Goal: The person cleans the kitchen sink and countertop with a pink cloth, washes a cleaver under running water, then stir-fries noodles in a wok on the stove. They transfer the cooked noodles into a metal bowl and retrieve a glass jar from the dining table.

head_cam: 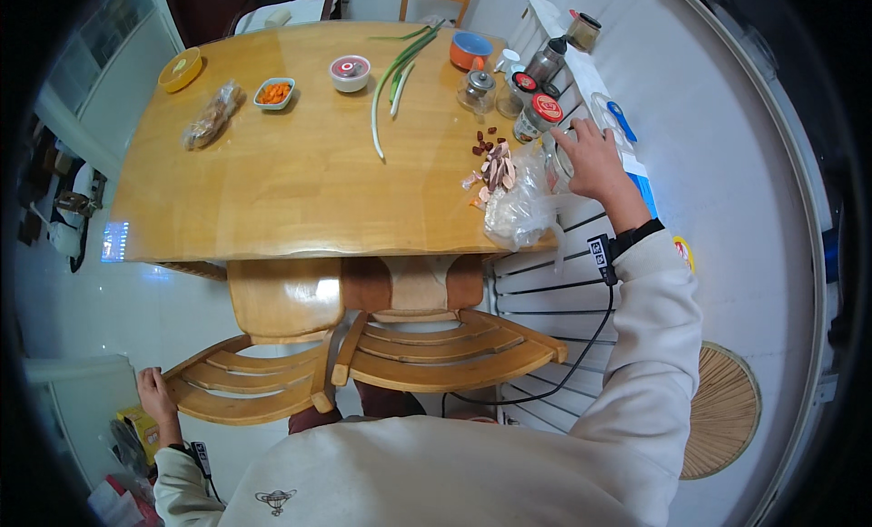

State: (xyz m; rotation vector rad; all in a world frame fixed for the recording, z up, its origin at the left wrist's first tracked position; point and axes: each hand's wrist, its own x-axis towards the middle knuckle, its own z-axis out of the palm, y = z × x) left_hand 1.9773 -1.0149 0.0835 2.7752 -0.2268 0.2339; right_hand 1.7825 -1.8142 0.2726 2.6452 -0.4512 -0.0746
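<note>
My right hand (589,156) reaches over the table's right edge, fingers spread and bent above a clear glass jar (560,166); whether they touch it I cannot tell. Beside it stands a glass jar with a red lid (538,118). A clear plastic bag (521,210) with pale contents lies just left of the wrist, next to sliced pinkish pieces (499,166) and several dried red dates (484,146). My left hand (157,394) is low at the left, by the outer end of a wooden chair's backrest (245,391); its fingers are curled, and their contact with the chair is unclear.
On the wooden table (286,200) are scallions (381,98), a lidded bowl (349,74), a dish of orange pieces (274,93), a bagged item (212,115), a yellow container (181,69), a glass teapot (477,91) and an orange bowl (470,49). Another chair (443,363) stands in front; a radiator (545,309) is right.
</note>
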